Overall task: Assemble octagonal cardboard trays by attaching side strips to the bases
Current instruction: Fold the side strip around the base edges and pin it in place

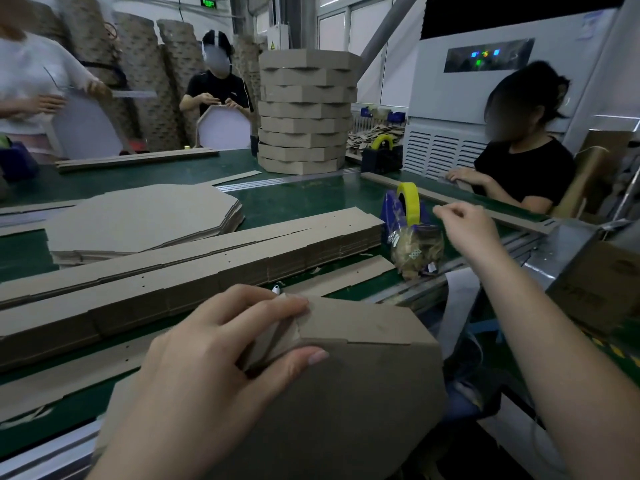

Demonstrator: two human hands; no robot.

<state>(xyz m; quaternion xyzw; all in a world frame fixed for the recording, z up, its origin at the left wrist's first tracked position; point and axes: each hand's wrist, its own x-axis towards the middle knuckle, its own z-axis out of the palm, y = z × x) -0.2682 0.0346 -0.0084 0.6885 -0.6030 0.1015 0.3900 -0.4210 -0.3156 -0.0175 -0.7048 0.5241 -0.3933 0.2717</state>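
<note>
Pressure from left grip (221,344) pinching the tray seam (313,336) should hold it flush while right grip (460,221), curled, contents unclear, reaches the tape dispenser (401,211).

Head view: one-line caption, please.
Left hand grips the cardboard tray at its strip joint; right hand hovers beside the tape dispenser.

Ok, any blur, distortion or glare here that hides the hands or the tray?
Head view: wide-angle distortion bows the table and strip stacks; the right hand by the tape dispenser is slightly motion-blurred; the left hand gripping the tray is sharp; lighting is dim and even, with no glare on the cardboard.
</note>
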